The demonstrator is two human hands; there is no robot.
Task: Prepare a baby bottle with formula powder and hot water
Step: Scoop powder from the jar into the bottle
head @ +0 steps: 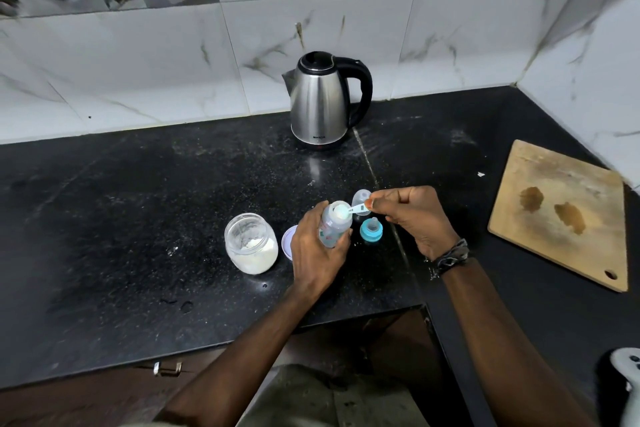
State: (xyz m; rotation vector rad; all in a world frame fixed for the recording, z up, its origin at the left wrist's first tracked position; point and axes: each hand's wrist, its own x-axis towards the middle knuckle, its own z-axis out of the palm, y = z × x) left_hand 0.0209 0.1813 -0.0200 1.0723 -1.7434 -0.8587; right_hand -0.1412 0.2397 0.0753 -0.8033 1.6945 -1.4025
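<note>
My left hand (317, 253) grips a clear baby bottle (334, 224), tilted with its open mouth toward the right. My right hand (412, 217) pinches the handle of a small pale plastic scoop (349, 210), whose bowl sits at the bottle's mouth. An open glass jar (251, 243) holding white formula powder stands on the black counter left of my left hand. The jar's lid (288, 239) lies partly hidden behind my left hand. The blue ring with the teat (371, 229) and the clear cap (361, 199) rest on the counter behind the bottle.
A steel electric kettle (322, 100) with a black handle stands at the back against the tiled wall. A wooden cutting board (561, 211) lies at the right. The counter (138, 218) is dusted with white specks and ends in a cut-out edge near my body.
</note>
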